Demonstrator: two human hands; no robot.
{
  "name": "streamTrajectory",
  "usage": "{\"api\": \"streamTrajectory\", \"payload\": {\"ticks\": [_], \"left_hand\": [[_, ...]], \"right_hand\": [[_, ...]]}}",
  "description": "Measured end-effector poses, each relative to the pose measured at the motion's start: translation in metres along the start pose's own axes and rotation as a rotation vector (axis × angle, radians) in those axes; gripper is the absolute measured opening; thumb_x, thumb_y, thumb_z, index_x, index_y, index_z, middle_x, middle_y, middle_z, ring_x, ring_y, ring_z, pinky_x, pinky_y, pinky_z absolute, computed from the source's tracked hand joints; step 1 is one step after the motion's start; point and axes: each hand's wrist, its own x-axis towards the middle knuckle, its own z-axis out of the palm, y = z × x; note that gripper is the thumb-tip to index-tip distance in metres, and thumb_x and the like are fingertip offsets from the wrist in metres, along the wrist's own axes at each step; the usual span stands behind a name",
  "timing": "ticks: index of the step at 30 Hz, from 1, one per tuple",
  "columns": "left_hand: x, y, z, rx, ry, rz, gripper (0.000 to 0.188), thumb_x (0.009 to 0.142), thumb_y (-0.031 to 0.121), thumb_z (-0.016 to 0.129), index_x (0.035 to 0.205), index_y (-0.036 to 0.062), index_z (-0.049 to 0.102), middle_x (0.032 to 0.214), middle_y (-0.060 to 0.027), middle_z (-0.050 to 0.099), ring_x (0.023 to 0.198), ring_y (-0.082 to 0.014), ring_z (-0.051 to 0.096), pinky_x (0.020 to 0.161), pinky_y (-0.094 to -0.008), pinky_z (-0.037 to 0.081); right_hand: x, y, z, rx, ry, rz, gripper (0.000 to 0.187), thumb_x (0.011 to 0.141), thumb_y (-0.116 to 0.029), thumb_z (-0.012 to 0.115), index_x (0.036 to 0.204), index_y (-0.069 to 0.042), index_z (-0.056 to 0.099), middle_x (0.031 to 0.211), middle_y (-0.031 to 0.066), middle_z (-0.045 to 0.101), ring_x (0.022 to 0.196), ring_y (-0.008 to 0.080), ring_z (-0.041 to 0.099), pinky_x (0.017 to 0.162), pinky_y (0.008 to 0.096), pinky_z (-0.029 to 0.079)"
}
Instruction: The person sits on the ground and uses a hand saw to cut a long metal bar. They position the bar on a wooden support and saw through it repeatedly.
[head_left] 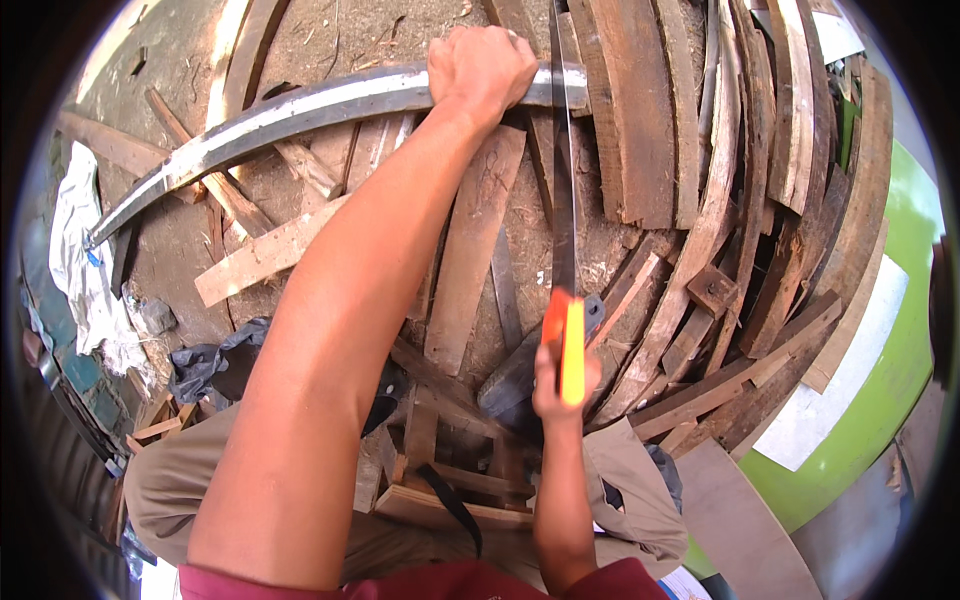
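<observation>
A long wooden plank (310, 103) with a pale stripe along its top runs from the far left to the upper middle. My left hand (482, 66) is closed over it near its right end, pressing from above. My right hand (566, 378) grips the orange and yellow handle of a handsaw (565, 220). The saw's blade points away from me and crosses the plank just right of my left hand, close to the plank's end. How deep the blade sits in the wood I cannot tell.
Old boards (630, 120) lie stacked along the right side. Loose offcuts (480, 240) are scattered beneath the plank. A white cloth (82, 260) lies at the far left, near a dark plastic bag (215, 362). A green surface (850, 470) shows at the right edge.
</observation>
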Motion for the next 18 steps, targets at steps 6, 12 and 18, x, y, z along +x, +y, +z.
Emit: {"api": "streamTrajectory", "payload": {"ticks": [6, 12, 18], "left_hand": [[-0.001, -0.001, 0.005, 0.016, 0.085, 0.053, 0.038, 0.091, 0.031, 0.049, 0.082, 0.0074, 0.078, 0.088, -0.0169, 0.074, 0.094, -0.033, 0.069, 0.088, -0.0444, 0.048], [-0.003, -0.005, 0.0, -0.103, -0.014, 0.034, 0.043, 0.092, 0.028, 0.046, 0.083, -0.0023, 0.075, 0.087, -0.0247, 0.072, 0.088, -0.0402, 0.069, 0.09, -0.0496, 0.048], [-0.011, -0.002, 0.005, 0.029, 0.036, 0.063, 0.036, 0.092, 0.029, 0.051, 0.084, 0.0067, 0.077, 0.091, -0.0167, 0.074, 0.095, -0.031, 0.068, 0.087, -0.0465, 0.048]], "right_hand": [[0.066, -0.027, 0.014, 0.07, 0.044, 0.081, 0.015, 0.084, 0.001, 0.062, 0.069, 0.001, 0.063, 0.056, 0.0095, 0.057, 0.045, 0.0225, 0.056, 0.048, 0.0313, 0.046], [0.067, -0.012, 0.027, 0.045, 0.047, 0.018, 0.013, 0.083, -0.001, 0.066, 0.07, 0.001, 0.062, 0.052, 0.0106, 0.049, 0.041, 0.0231, 0.051, 0.043, 0.0364, 0.039], [0.07, -0.018, 0.009, 0.116, 0.017, 0.062, 0.015, 0.086, -0.002, 0.064, 0.072, 0.004, 0.064, 0.059, 0.0132, 0.059, 0.047, 0.0215, 0.059, 0.048, 0.0335, 0.046]]}}
